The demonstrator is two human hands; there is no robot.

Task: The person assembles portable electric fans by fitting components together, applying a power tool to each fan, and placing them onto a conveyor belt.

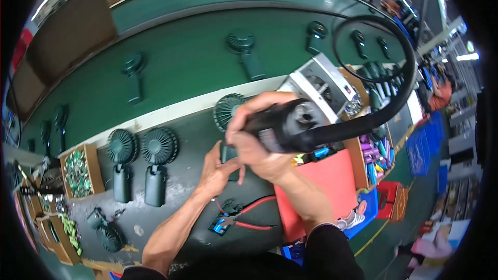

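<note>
My right hand (254, 148) is wrapped round a black power screwdriver (277, 127), blurred by motion. A thick black cable (358, 124) curves away from its near end. Beneath it, the fingers of my left hand (215, 173) close on the handle of a dark green handheld fan (228, 111), its round grille pointing away from me. The driver's tip is hidden behind my right hand. Nearer to me lie red-handled pliers (254, 218), their jaws resting over a small blue-and-black part (219, 224) with a thin wire.
Two green fans (122, 148) (160, 148) lie at left, another (106, 233) nearer me. Beyond runs a green conveyor belt (181, 57) carrying fans. A grey machine (324, 85), a box of coloured cells (358, 168) and a red sheet (324, 192) are at right; a parts box (96, 168) is left.
</note>
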